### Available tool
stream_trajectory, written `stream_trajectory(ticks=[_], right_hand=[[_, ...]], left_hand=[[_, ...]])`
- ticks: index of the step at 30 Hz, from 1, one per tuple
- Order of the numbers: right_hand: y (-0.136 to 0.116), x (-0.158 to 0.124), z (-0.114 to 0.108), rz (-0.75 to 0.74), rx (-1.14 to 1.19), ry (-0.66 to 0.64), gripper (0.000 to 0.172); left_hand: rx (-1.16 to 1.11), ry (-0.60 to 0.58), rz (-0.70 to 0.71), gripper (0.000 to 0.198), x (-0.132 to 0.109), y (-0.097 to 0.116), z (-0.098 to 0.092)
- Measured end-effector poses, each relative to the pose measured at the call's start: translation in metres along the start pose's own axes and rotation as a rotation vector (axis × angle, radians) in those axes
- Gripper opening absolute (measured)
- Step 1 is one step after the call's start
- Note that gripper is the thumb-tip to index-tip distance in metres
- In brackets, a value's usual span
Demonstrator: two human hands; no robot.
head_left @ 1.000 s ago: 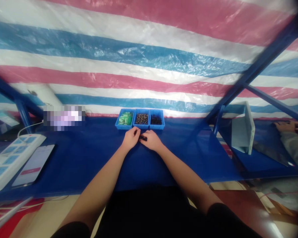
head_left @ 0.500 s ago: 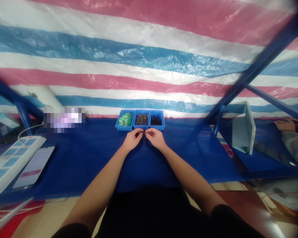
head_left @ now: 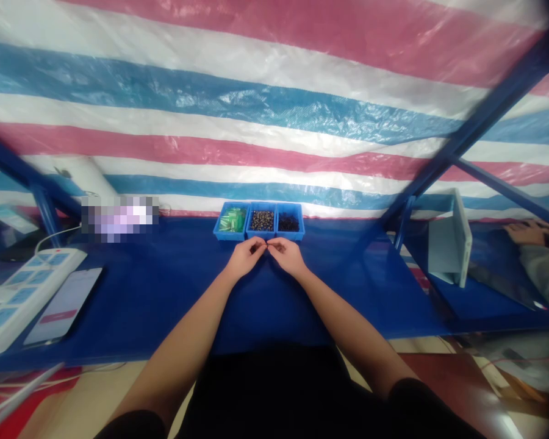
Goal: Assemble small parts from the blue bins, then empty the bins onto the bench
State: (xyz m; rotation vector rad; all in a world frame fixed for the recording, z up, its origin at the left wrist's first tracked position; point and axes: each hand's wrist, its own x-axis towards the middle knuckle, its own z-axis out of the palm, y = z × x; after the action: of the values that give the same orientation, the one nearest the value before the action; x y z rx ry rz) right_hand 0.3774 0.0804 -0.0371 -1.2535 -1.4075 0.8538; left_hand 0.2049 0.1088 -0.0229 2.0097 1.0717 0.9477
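From the head camera, both forearms reach forward from the bottom of the view and angle inward, so the left hand (head_left: pixel 246 257) and the right hand (head_left: pixel 287 256) meet at the middle of the blue counter (head_left: pixel 348 286). Both hands are raised slightly, palms down, with the fingertips (head_left: pixel 260 245) of each curled in and touching those of the other. A speck of something dark shows where they meet, too small to tell whether it is held.

Just ahead of the hands, three blue trays (head_left: pixel 258 236) stand side by side. The left tray holds green packets, the middle one brown beads, and the right one small black pieces.

A power strip (head_left: pixel 27 299) and a phone (head_left: pixel 64 305) lie on the counter to the left. A co-worker's hand (head_left: pixel 526 233) rests on a separate blue surface far to the right.
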Motion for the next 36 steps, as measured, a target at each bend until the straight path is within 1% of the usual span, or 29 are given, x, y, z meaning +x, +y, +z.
stream_trajectory(ticks=[7, 15, 20, 25, 31, 36], right_hand=[[-0.0025, -0.0015, -0.0009, -0.015, 0.007, -0.025, 0.023], [-0.0031, -0.0031, 0.0001, -0.042, -0.015, -0.009, 0.025], [-0.0024, -0.0035, 0.0004, -0.010, -0.009, -0.020, 0.023], [-0.0002, -0.0034, 0.0011, -0.053, 0.015, -0.028, 0.025], [-0.0037, -0.0031, -0.0004, -0.024, -0.052, -0.016, 0.023], [-0.0064, -0.0043, -0.0004, -0.040, -0.061, -0.010, 0.023]], left_hand=[[0.030, -0.040, -0.008, 0.025, 0.0002, 0.0032, -0.0026], [0.035, -0.083, 0.002, 0.028, -0.0006, 0.0052, -0.0049], [0.064, -0.105, 0.016, 0.030, 0.0000, 0.0053, -0.0051], [0.079, -0.083, 0.014, 0.030, 0.0001, 0.0050, -0.0042], [0.009, -0.044, -0.017, 0.024, -0.0015, 0.0043, -0.0033], [-0.003, -0.038, 0.002, 0.022, -0.0014, 0.0014, -0.0033]])
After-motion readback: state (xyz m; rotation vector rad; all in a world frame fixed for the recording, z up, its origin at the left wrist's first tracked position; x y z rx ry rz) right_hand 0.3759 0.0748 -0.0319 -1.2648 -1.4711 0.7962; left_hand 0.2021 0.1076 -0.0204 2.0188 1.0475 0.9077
